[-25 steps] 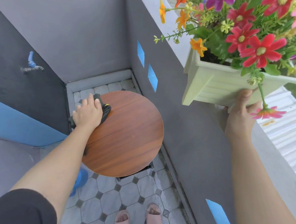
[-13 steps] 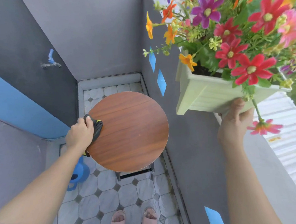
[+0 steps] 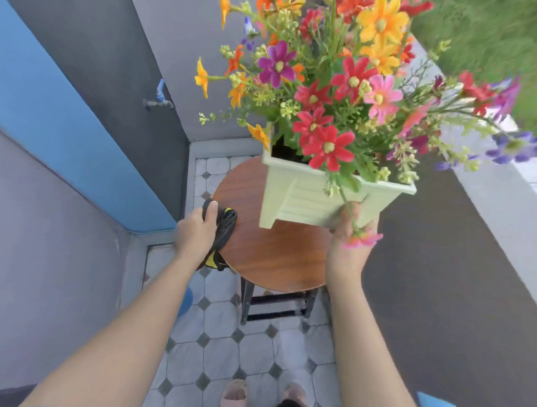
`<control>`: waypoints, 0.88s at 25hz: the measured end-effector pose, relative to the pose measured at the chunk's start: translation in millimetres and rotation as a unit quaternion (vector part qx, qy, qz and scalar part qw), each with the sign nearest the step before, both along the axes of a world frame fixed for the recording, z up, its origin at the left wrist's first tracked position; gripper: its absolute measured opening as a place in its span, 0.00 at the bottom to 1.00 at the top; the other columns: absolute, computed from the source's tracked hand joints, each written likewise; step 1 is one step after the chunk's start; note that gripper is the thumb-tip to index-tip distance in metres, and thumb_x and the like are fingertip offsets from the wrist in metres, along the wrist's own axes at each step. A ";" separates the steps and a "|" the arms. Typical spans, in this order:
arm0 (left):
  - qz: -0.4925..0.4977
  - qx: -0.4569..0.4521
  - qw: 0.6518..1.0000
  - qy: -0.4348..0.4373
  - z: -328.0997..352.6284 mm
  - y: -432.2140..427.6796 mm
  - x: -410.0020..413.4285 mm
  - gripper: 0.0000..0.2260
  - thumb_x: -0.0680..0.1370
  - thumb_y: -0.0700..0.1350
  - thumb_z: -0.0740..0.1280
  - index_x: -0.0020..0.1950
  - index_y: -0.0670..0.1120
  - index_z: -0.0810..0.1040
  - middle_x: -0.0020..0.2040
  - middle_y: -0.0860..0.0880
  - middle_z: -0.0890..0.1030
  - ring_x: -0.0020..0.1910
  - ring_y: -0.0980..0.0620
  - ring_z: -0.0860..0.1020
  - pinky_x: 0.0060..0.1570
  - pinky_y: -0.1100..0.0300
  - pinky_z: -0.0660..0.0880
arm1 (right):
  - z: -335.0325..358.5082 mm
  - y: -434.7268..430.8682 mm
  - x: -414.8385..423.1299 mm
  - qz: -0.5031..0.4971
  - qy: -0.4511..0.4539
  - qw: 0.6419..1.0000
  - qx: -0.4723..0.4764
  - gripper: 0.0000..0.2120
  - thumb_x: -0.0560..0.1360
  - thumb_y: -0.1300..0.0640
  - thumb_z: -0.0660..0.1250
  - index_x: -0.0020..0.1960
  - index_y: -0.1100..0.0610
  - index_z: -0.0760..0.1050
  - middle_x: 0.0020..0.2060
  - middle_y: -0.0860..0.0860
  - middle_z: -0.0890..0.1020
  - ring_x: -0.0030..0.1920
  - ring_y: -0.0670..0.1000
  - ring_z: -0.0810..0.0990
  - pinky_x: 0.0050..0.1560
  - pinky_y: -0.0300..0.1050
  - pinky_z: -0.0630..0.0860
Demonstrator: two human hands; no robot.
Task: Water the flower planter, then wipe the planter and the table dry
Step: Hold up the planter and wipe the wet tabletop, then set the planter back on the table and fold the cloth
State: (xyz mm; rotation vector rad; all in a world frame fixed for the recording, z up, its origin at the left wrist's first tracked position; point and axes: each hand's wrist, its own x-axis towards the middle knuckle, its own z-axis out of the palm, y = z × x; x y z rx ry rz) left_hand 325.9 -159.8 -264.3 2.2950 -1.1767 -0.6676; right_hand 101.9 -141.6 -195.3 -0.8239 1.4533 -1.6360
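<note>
A pale green planter (image 3: 305, 199) full of red, orange, pink and purple flowers hangs in the air over the round wooden table (image 3: 273, 254). My right hand (image 3: 349, 243) grips its underside at the near right corner. My left hand (image 3: 196, 233) presses a black and yellow cloth (image 3: 223, 232) onto the table's left edge. Part of the cloth droops over the rim. The planter hides the far half of the tabletop.
Grey walls close in on three sides, with a blue tap (image 3: 158, 97) on the left wall. A low ledge (image 3: 497, 198) runs along the right. Something blue (image 3: 186, 302) stands on the tiled floor (image 3: 220, 351) behind my left forearm. My feet in slippers (image 3: 233, 396) are below.
My right hand has carried the planter left from beside the ledge to above the table. My left hand slid the cloth along the table's left edge toward me.
</note>
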 end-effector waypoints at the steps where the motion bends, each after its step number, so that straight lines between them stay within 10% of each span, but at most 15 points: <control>1: -0.004 -0.011 1.000 0.007 -3.3 0.2 2.0 0.26 0.80 0.59 0.51 0.52 0.38 0.76 0.49 0.37 0.79 0.52 0.38 0.74 0.44 0.52 0.67 | -8.8 2.6 6.7 0.010 0.013 1.000 -0.005 0.08 0.74 0.52 0.63 0.52 0.52 0.72 0.40 0.44 0.76 0.42 0.39 0.78 0.48 0.42 0.75; 5: -0.014 -0.053 0.998 0.019 -12.2 1.4 5.2 0.24 0.81 0.58 0.51 0.46 0.39 0.73 0.43 0.41 0.75 0.46 0.42 0.72 0.42 0.54 0.64 | -30.9 5.5 18.7 0.032 -0.002 0.999 -0.025 0.06 0.78 0.58 0.62 0.54 0.53 0.69 0.40 0.32 0.73 0.42 0.23 0.72 0.47 0.24 0.70; 9: -0.020 -0.087 0.996 0.022 -19.9 -0.5 6.7 0.24 0.81 0.59 0.51 0.46 0.39 0.73 0.42 0.43 0.75 0.44 0.43 0.71 0.41 0.54 0.63 | -49.9 8.9 25.3 0.031 0.036 0.998 -0.048 0.15 0.74 0.46 0.62 0.58 0.51 0.74 0.49 0.45 0.79 0.54 0.45 0.77 0.59 0.49 0.73; 12: -0.038 -0.103 0.994 0.005 -21.8 -3.7 6.1 0.24 0.82 0.57 0.50 0.49 0.38 0.75 0.42 0.43 0.75 0.43 0.45 0.69 0.41 0.56 0.61 | -58.4 8.6 24.6 0.028 0.056 0.997 -0.053 0.15 0.75 0.48 0.63 0.61 0.47 0.72 0.52 0.44 0.80 0.57 0.48 0.77 0.61 0.49 0.73; 17: -0.044 -0.119 0.992 -0.015 -22.5 -7.2 9.2 0.25 0.82 0.56 0.51 0.48 0.37 0.75 0.43 0.41 0.75 0.43 0.45 0.68 0.42 0.56 0.61 | -49.9 8.4 17.9 0.019 0.154 0.988 -0.023 0.13 0.75 0.47 0.63 0.56 0.53 0.76 0.31 0.35 0.77 0.32 0.34 0.73 0.39 0.24 0.68; 22: -0.040 -0.129 0.991 -0.017 -13.8 -8.5 5.2 0.22 0.82 0.54 0.52 0.40 0.38 0.70 0.39 0.42 0.72 0.42 0.44 0.68 0.40 0.56 0.61 | -40.3 12.3 11.0 -0.002 0.202 0.979 0.001 0.10 0.73 0.43 0.67 0.37 0.46 0.74 0.25 0.50 0.68 0.27 0.47 0.65 0.32 0.39 0.66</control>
